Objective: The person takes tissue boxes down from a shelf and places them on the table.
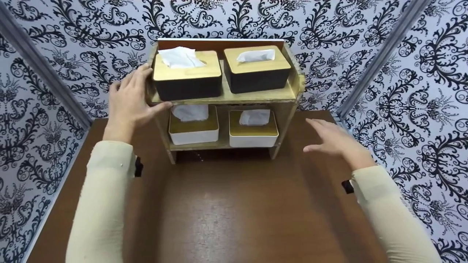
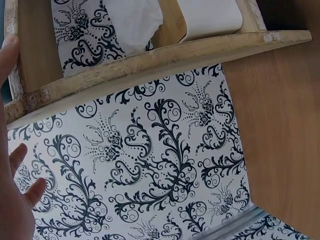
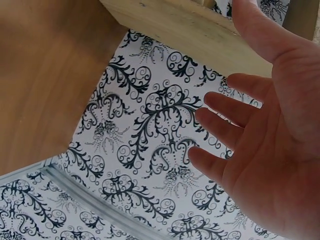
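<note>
A two-tier wooden shelf (image 1: 234,98) stands at the back of the table in the head view. My left hand (image 1: 131,96) grips its left side, the thumb at the front edge of the upper board and the fingers by the side panel. On the upper board sit two black tissue boxes with wood lids, a left one (image 1: 188,87) and a right one (image 1: 257,80). Below are two white tissue boxes, a left one (image 1: 193,137) and a right one (image 1: 254,141). Apart from the shelf's right side, my right hand (image 1: 334,140) is held with fingers extended, holding nothing.
The brown wooden table (image 1: 234,204) spreads in front of the shelf. Patterned black-and-white walls (image 1: 226,22) enclose the back and both sides, with grey strips (image 1: 384,54) at the corners. White tissues (image 1: 181,57) stick out of the box lids.
</note>
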Action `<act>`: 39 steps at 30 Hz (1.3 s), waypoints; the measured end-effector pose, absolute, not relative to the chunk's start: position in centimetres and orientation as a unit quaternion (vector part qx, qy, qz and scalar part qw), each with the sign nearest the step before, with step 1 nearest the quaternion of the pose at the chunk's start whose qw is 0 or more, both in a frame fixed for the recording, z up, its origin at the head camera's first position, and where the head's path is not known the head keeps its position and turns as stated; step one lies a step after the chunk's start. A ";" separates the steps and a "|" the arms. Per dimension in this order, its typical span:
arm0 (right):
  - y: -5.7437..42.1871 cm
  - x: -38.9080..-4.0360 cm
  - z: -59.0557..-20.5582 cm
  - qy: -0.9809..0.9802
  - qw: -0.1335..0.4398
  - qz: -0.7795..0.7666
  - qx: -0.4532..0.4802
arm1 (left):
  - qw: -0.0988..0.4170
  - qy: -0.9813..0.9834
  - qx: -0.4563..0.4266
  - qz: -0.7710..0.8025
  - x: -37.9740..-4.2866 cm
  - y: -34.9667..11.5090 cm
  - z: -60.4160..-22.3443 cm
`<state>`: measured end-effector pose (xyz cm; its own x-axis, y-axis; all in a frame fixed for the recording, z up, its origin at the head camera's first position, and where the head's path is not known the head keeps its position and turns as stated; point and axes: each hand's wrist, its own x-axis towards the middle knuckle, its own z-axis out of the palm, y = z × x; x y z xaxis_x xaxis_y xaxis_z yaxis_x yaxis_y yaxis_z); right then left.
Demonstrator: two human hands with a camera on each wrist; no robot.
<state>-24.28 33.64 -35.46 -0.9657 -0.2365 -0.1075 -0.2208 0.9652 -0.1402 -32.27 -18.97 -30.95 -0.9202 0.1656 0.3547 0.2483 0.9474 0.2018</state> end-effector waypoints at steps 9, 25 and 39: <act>33.1 -25.0 -33.8 0.986 0.053 -0.086 -0.129 | 0.184 -0.965 -0.093 -0.161 -32.2 -18.3 -31.6; 32.7 -25.0 -30.8 0.986 0.034 -0.110 -0.124 | 0.199 -0.959 -0.092 -0.180 -31.8 -18.1 -31.9; 29.6 -25.5 -25.8 0.982 -0.022 -0.104 -0.156 | 0.189 -0.961 -0.088 -0.182 -31.8 -17.8 -31.2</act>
<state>-25.50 29.65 -25.77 -0.9506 -0.3010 0.0759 -0.3103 0.9299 -0.1978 -31.79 -17.76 -31.22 -0.9128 0.1008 0.3958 0.2385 0.9182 0.3162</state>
